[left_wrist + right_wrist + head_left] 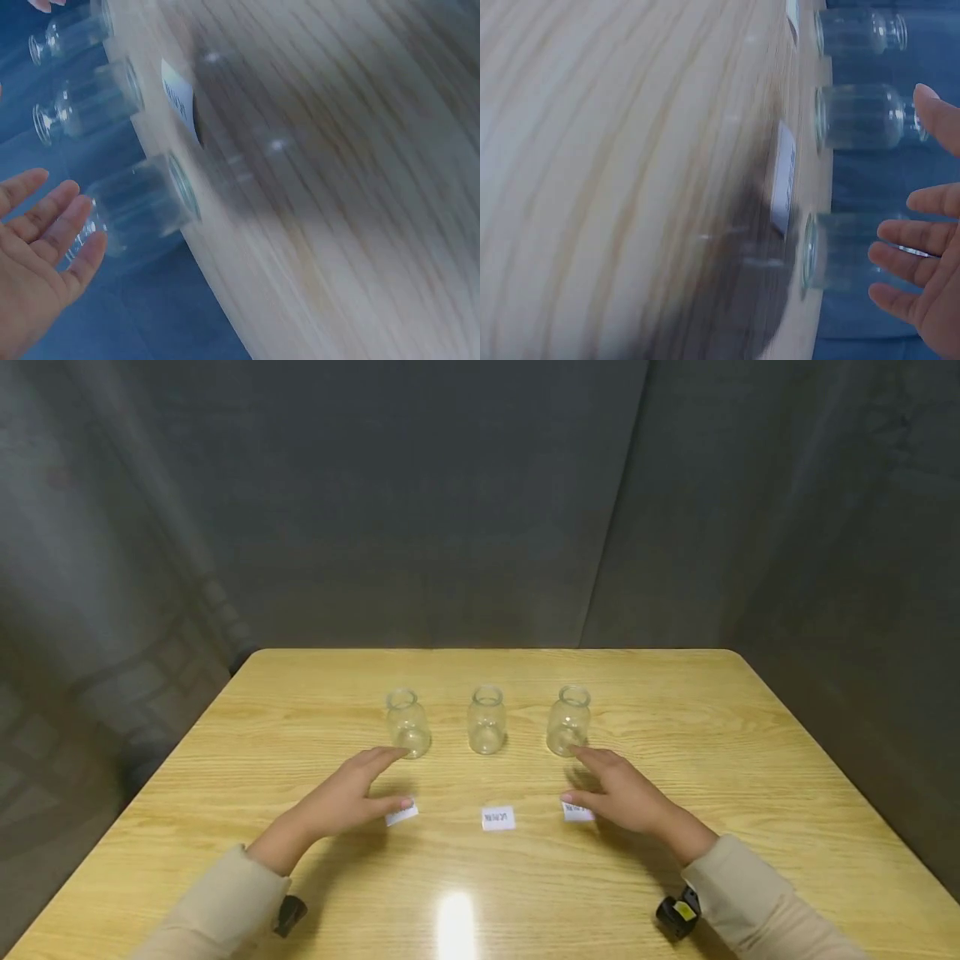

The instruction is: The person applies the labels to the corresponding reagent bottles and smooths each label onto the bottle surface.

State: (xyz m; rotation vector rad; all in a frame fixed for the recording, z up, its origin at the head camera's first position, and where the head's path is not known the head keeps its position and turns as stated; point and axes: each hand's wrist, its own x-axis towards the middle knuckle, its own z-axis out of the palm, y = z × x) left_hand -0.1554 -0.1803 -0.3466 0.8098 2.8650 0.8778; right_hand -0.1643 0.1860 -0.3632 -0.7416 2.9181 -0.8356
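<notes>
Three clear glass jars stand upright in a row across the middle of the head frame: a left jar [408, 727], a middle jar [487, 727] and a right jar [568, 722]. Below them lie three white labels; the middle label [498, 818] shows whole, though its dark lettering is too small to read. The left label [401, 816] is partly covered by the thumb of the left hand [347, 796], and the right label [577, 812] by the right hand [624, 789].

Both hands are spread wide, fingers extended and thumbs apart, with empty palms. Their fingertips overlap the bases of the outer jars in the head view, but whether they touch the glass cannot be told. In each wrist view the fingers hide part of the nearest jar's neck, and the hand is cut off by the frame's side.

The beige sleeves [225, 893] run off the bottom edge. The pale wooden worktop [480, 868] is also cut off there, and a dark curtain [420, 502] fills the top.
</notes>
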